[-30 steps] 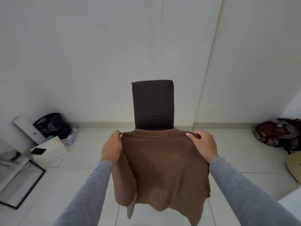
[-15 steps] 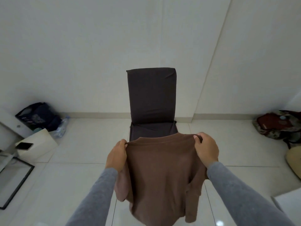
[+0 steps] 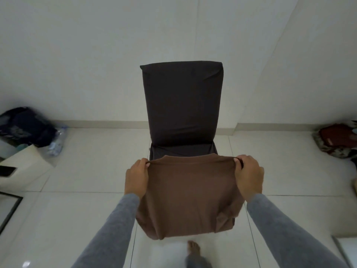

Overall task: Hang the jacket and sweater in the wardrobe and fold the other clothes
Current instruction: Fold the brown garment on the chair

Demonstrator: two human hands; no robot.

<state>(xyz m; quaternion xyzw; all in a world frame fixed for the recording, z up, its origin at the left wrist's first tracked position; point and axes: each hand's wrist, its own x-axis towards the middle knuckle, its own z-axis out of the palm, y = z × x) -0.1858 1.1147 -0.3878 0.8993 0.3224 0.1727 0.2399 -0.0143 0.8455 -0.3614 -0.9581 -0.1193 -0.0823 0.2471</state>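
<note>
A brown shirt [image 3: 190,192] hangs in the air in front of me, held by its two shoulders. My left hand [image 3: 136,178] pinches the left shoulder, my right hand [image 3: 248,177] pinches the right one, and the top edge is stretched straight between them. The shirt's body drops toward the floor with its lower part bunched and its sleeves tucked behind. Directly beyond it stands a dark brown covered chair [image 3: 182,105], whose seat is partly hidden by the shirt.
A white wall runs behind the chair. A dark bag [image 3: 25,126] and a plastic bottle [image 3: 56,141] lie at left beside a white box [image 3: 25,165]. A red bundle of clothes [image 3: 338,140] lies at right. My bare foot [image 3: 193,247] stands on the tiled floor.
I have moved closer to the chair while lowering the shirt, so the chair's seat shows above its top edge. Both hands keep their hold on the shoulders.
</note>
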